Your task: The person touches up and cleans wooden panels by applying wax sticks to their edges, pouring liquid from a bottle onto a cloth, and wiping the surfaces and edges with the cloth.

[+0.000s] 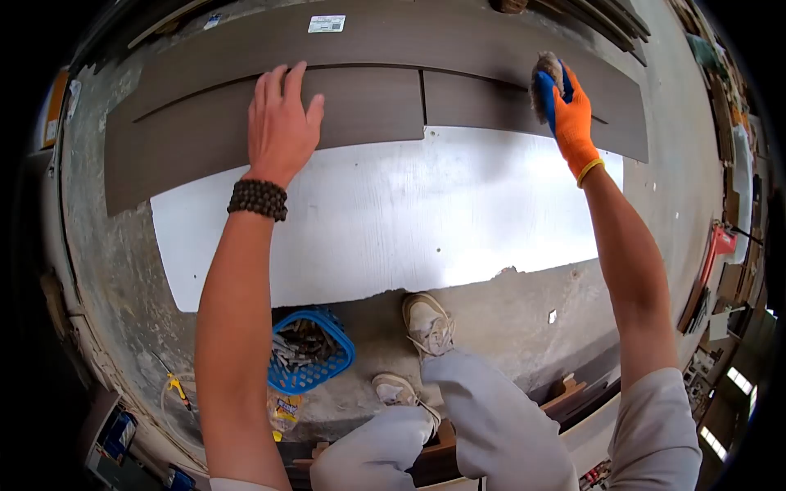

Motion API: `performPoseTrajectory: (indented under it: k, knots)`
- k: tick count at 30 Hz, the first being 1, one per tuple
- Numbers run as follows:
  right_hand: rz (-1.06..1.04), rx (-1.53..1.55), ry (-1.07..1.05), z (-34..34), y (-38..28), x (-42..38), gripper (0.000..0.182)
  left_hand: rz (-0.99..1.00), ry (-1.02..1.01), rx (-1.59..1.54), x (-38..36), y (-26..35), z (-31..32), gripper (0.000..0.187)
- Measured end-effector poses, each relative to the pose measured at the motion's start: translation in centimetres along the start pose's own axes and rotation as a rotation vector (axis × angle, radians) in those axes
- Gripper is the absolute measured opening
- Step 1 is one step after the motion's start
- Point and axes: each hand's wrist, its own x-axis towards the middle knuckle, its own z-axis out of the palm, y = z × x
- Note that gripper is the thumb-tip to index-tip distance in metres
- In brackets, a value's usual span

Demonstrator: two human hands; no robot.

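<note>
My left hand (282, 127), bare with a beaded bracelet at the wrist, rests with fingers spread on a dark brown panel (360, 102). On the right, my right hand (571, 114) wears an orange and blue glove and is closed around a fuzzy greyish-brown pad (547, 86), held against the brown boards. Beneath both hands lie several brown boards side by side, with narrow dark gaps between them. A white label (327, 24) is stuck on the farthest board (458, 33). Nearer to me, a white sheet (360, 221) with a ragged front edge lies partly under the boards.
A blue basket (315, 380) of small dark pieces stands on the concrete floor near my shoes (427, 325). A yellow-handled tool (176, 389) lies at the lower left. Long boards are stacked at the top right, and a red tool (720, 241) is at the right.
</note>
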Motion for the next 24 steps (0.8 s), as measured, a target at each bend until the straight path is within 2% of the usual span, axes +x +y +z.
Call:
performPoseTrajectory:
  k: [2, 5, 6, 7, 8, 9, 10, 12, 14, 16, 17, 21, 22, 24]
  knots:
    - [-0.127, 0.165, 0.029, 0.6, 2.0, 5.8, 0.051, 0.092, 0.108, 0.027, 7.3, -1.0, 3.6, 0.059]
    - [-0.121, 0.160, 0.063, 2.4, 4.3, 10.0, 0.053, 0.180, 0.154, -0.062, 17.0, -2.4, 8.4, 0.060]
    - [-0.195, -0.119, 0.151, 3.6, 5.8, 10.0, 0.057, 0.198, 0.152, -0.054, 19.0, -1.8, 9.5, 0.060]
    - [-0.273, -0.405, 0.233, 4.9, 5.5, 10.1, 0.060, 0.033, -0.058, -0.148, 20.9, -1.3, 10.4, 0.062]
    - [-0.239, -0.524, 0.156, 5.1, 5.3, 9.5, 0.066, -0.138, -0.271, -0.242, 22.0, -0.8, 11.4, 0.066]
    - [-0.266, -0.517, 0.152, 4.9, 6.1, 10.1, 0.068, -0.064, -0.278, 0.187, 21.4, -0.5, 13.1, 0.069]
    - [-0.289, -0.508, 0.138, 4.8, 6.7, 10.2, 0.070, -0.056, -0.300, 0.192, 21.2, -0.8, 14.0, 0.069]
    - [-0.291, -0.523, 0.134, 5.0, 7.4, 9.3, 0.071, 0.004, -0.180, 0.123, 20.7, -1.2, 13.8, 0.068]
    - [-0.306, -0.539, 0.138, 4.6, 7.0, 7.8, 0.073, -0.016, -0.200, 0.086, 19.7, -0.1, 12.9, 0.065]
    - [-0.329, -0.622, 0.167, 4.4, 7.1, 6.3, 0.076, -0.030, -0.096, 0.055, 18.7, 0.3, 12.8, 0.056]
    - [-0.287, -0.609, 0.133, 3.8, 7.0, 5.3, 0.077, 0.039, -0.026, 0.044, 18.5, 0.1, 13.1, 0.051]
    - [-0.286, -0.617, 0.179, 2.5, 7.6, 1.0, 0.078, 0.004, -0.052, 0.023, 14.5, 2.8, 11.6, 0.046]
    - [-0.283, -0.614, 0.181, 1.9, 7.6, 0.0, 0.078, 0.051, -0.023, 0.016, 13.2, 2.9, 11.4, 0.044]
    - [-0.300, -0.559, 0.138, 0.9, 7.5, -2.4, 0.077, -0.033, -0.089, -0.026, 10.2, 3.4, 10.8, 0.042]
